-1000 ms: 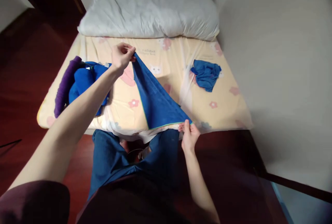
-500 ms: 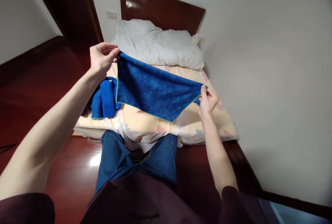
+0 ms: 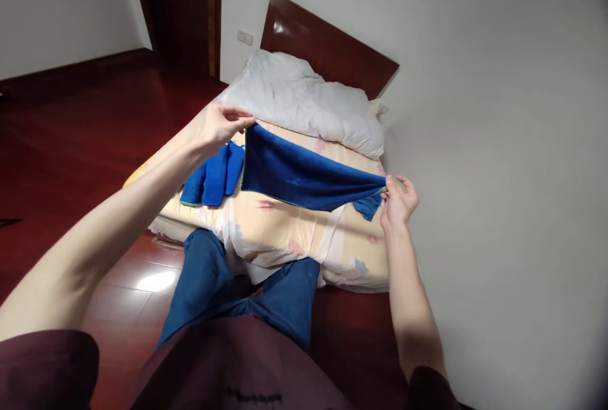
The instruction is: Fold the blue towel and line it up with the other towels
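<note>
A blue towel [image 3: 294, 172] with green edging hangs stretched between my hands above the bed. My left hand [image 3: 223, 125] pinches its upper left corner between thumb and fingers. At the other end, my right hand [image 3: 399, 199] grips the right corner, with the cloth bunched there. Several folded blue towels [image 3: 216, 175] lie on the bed behind and below my left wrist. Another piece of blue cloth [image 3: 368, 208] rests on the bed near my right hand, partly hidden by the held towel.
The bed [image 3: 294, 239] has a pale, patterned sheet and stands against the right wall. White bedding [image 3: 308, 96] is heaped before the dark wooden headboard [image 3: 327, 42]. Reddish wooden floor [image 3: 85, 125] extends to the left. My legs [image 3: 199, 283] are at the bed's near edge.
My view has shifted, so the bed appears lower and further right. The towel's lower edge hangs less far down and its right end is more gathered. Both hands still grip it.
</note>
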Demonstrator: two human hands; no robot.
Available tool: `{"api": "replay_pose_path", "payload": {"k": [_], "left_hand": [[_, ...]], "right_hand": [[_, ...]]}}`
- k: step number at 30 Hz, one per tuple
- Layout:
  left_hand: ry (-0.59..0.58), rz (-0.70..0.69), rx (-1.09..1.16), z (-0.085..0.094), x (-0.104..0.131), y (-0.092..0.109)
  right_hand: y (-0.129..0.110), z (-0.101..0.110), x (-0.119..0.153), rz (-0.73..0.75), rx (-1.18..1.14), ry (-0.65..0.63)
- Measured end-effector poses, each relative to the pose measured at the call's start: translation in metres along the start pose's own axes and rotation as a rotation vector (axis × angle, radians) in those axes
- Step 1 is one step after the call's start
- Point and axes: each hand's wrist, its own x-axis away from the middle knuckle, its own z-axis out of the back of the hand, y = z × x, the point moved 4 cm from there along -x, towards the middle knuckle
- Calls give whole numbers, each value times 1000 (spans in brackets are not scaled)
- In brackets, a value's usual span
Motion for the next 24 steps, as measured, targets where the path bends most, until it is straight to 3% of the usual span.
{"api": "replay_pose_path", "payload": {"k": [10, 14, 19, 24], "left_hand": [[-161, 202, 43, 1, 55, -15], [-193, 243, 49, -4, 65, -22], [-306, 340, 78, -29, 65, -55], [-298, 424, 50, -65, 32, -99]], "right_hand": [[-1, 80, 53, -163, 112, -88], [-8, 98, 58, -187, 118, -111], [26, 92, 45, -307, 133, -144], [82, 55, 9, -412, 147, -120]]}}
